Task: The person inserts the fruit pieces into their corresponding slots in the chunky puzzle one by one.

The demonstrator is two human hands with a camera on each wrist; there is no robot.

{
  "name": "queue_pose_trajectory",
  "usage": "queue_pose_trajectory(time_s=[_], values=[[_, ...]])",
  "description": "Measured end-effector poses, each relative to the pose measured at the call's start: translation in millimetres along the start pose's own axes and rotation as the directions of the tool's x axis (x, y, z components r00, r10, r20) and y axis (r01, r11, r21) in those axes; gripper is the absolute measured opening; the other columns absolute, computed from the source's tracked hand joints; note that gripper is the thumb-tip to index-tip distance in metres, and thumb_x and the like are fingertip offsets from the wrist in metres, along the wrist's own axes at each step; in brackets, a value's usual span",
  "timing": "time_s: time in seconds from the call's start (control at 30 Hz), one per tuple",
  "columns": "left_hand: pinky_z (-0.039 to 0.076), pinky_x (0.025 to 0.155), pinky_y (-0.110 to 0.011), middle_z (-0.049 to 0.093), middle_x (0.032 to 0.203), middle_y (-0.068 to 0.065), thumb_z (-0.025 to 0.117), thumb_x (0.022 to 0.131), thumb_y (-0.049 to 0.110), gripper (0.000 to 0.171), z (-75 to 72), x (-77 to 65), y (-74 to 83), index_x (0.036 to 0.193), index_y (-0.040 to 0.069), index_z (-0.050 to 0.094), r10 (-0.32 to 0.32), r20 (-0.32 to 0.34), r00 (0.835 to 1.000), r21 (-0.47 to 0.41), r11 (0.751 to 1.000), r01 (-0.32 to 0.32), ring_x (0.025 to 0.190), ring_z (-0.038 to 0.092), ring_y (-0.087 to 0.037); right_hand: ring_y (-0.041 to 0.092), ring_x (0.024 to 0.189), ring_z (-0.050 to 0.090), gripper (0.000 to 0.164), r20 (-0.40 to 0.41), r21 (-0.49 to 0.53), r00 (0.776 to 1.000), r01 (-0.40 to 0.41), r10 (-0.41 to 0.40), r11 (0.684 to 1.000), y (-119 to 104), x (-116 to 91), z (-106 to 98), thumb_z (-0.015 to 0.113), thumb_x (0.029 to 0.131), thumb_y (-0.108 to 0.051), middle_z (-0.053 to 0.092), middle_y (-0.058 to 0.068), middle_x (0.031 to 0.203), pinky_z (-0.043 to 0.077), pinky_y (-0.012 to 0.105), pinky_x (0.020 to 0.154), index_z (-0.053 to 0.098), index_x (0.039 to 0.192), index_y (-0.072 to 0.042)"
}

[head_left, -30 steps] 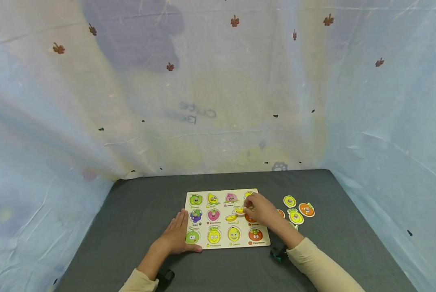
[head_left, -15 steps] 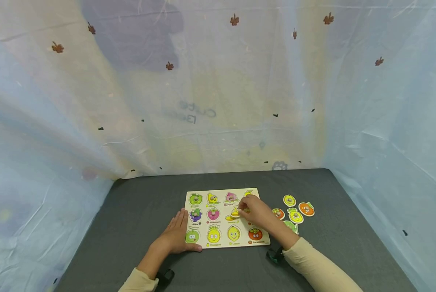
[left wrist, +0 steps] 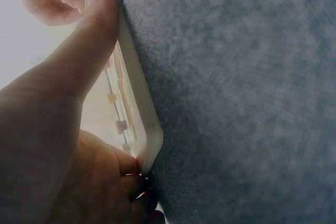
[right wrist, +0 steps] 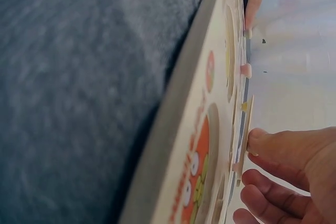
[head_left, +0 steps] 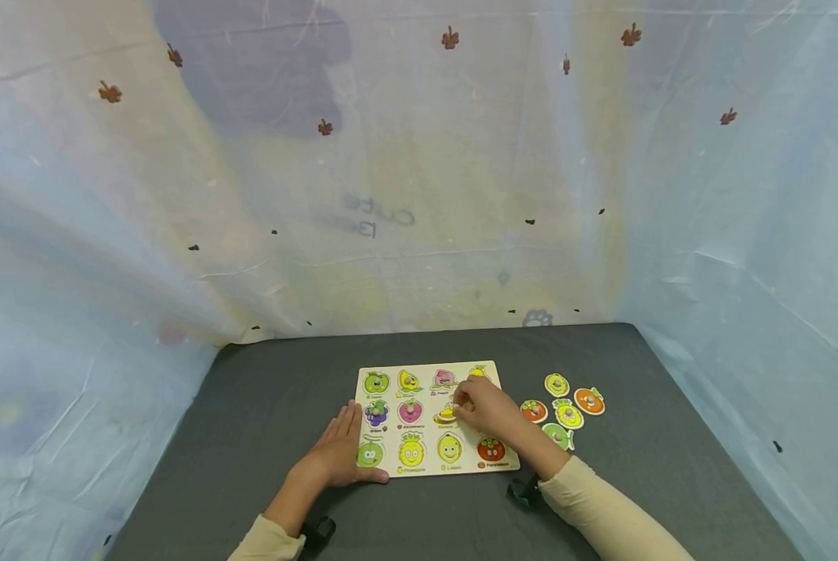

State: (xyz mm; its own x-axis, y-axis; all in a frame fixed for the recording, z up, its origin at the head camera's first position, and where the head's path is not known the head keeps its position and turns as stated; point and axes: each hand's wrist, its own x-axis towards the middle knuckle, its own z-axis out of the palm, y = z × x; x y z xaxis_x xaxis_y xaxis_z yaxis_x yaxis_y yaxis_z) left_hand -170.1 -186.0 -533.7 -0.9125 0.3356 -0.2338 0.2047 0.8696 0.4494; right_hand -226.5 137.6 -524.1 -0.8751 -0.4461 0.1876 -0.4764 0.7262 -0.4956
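A wooden fruit puzzle board (head_left: 429, 470) lies on the dark cloth. My left hand (head_left: 340, 450) rests against its left side with fingers extended; in the left wrist view the thumb (left wrist: 79, 56) lies along the front edge. Over the banana slot, my right hand (head_left: 489, 407) pinches a yellow banana puzzle piece (head_left: 445, 415). Seen edge-on in the right wrist view, that piece (right wrist: 248, 135) is close over the board, between thumb and fingers. Knobbed pieces such as the strawberry (head_left: 410, 411) and grapes (head_left: 376, 413) sit in the board. The hand hides the orange picture.
Right of the board lie loose pieces: a round yellow one (head_left: 556, 385), an orange (head_left: 590, 401), a pineapple (head_left: 569, 414), a red-orange one (head_left: 534, 411) and a green one (head_left: 558, 435). Hanging sheets (head_left: 419, 296) enclose the table's back and sides.
My right hand has moved slightly left with the banana piece, which now covers more of the banana slot. The loose pieces show more fully. My left hand stays in place.
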Motion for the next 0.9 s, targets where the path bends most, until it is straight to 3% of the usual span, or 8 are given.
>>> queue_pose_trajectory(time_s=[0.4,0.67,0.9], values=[[0.013,0.132,-0.061,0.008,0.176,-0.031,0.092,0.075,0.064,0.143,0.2,-0.2,2.8,0.167,-0.011,0.013,-0.017,0.0,1.0,0.008,1.0,0.017,0.164,0.009,-0.047,0.012,0.081,0.052,0.01,0.016,0.005,0.999,0.027,-0.028,1.0,0,1,6,0.082,0.096,-0.014,0.06,-0.002,0.086,0.051,0.033,0.075,0.073,0.091,-0.014],[0.011,0.133,-0.059,0.006,0.177,-0.029,0.087,0.075,0.072,0.145,11.4,6.7,-8.9,0.169,-0.008,0.01,-0.009,-0.019,1.0,0.034,0.999,0.009,0.165,0.007,-0.044,0.012,0.08,0.05,0.012,0.019,-0.013,1.0,0.022,-0.022,1.0,0,3,8,0.082,0.095,-0.015,0.057,-0.005,0.084,0.05,0.032,0.074,0.072,0.089,-0.015],[0.015,0.133,-0.059,0.009,0.176,-0.03,0.093,0.076,0.062,0.142,3.0,1.9,-0.8,0.167,-0.011,0.013,-0.027,-0.015,1.0,0.037,0.999,0.028,0.164,0.01,-0.046,0.011,0.078,0.05,0.012,0.009,-0.019,0.999,0.041,-0.041,0.999,1,3,9,0.082,0.094,-0.013,0.058,-0.004,0.083,0.05,0.032,0.073,0.072,0.087,-0.015]])
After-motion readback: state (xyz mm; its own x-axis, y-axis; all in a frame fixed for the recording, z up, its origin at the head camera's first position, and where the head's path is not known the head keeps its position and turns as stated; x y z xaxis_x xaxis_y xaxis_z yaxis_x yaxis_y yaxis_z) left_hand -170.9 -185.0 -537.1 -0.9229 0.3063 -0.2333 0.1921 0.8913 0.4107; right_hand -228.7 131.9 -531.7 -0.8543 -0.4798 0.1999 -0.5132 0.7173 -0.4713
